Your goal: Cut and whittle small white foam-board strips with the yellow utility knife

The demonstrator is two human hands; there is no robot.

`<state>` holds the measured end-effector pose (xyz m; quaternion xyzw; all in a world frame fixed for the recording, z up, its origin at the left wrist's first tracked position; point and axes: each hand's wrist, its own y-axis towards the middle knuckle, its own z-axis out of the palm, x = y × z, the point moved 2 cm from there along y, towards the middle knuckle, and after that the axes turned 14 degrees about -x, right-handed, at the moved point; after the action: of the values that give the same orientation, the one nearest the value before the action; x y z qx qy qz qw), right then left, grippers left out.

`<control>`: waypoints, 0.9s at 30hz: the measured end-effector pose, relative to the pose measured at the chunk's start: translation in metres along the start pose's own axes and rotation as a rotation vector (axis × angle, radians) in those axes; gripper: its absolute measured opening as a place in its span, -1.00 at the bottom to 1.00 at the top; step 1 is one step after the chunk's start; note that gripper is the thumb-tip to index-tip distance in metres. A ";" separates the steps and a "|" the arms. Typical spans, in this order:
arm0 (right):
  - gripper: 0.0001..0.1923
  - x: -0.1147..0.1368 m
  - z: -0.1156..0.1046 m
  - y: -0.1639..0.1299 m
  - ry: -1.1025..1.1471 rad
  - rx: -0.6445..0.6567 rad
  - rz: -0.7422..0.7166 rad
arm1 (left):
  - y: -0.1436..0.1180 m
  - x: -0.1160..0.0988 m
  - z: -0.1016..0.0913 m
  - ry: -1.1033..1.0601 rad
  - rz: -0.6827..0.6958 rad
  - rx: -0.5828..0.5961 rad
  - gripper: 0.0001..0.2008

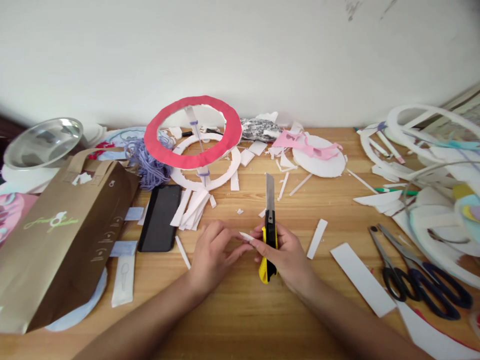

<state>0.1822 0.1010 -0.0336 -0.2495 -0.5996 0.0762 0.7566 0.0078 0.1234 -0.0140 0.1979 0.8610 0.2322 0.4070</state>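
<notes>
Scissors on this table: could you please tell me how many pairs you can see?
2, both at the right of the table: a black-handled pair and a dark blue-handled pair beside it, blades crossing. More may be hidden under the foam scraps.

The phone (160, 218) lies on the table (240, 310), right of the paper bag (56, 245) and left of the utility knife (269, 235). Scissors (416, 272) lie far right; the ring (193, 131) stands behind the phone.

Two hands, left (212, 250) and right (287, 255); one utility knife (269, 227); two pairs of scissors (420, 272); one black phone (160, 217); one brown paper bag (63, 235); one red ring (193, 131).
</notes>
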 end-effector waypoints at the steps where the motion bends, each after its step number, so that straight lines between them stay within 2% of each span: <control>1: -0.62 0.000 0.000 0.001 0.004 0.009 0.005 | 0.000 0.001 0.001 -0.049 -0.029 0.022 -0.82; 5: -0.61 0.001 -0.001 0.002 0.012 0.060 0.028 | 0.000 0.002 0.004 -0.170 -0.105 0.058 -0.82; 12: -0.66 0.002 0.002 -0.002 -0.093 0.085 -0.027 | 0.000 0.005 0.006 -0.148 -0.109 0.040 -0.88; 20: -0.64 0.002 0.002 0.002 -0.087 0.040 -0.025 | 0.000 0.007 0.008 -0.230 -0.054 -0.001 -0.74; 27: -0.59 -0.002 0.000 0.005 -0.086 0.044 0.004 | -0.002 0.007 0.010 -0.330 -0.045 0.069 -0.65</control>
<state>0.1827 0.1043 -0.0372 -0.2303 -0.6292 0.1015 0.7354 0.0114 0.1277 -0.0246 0.2279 0.7940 0.1577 0.5411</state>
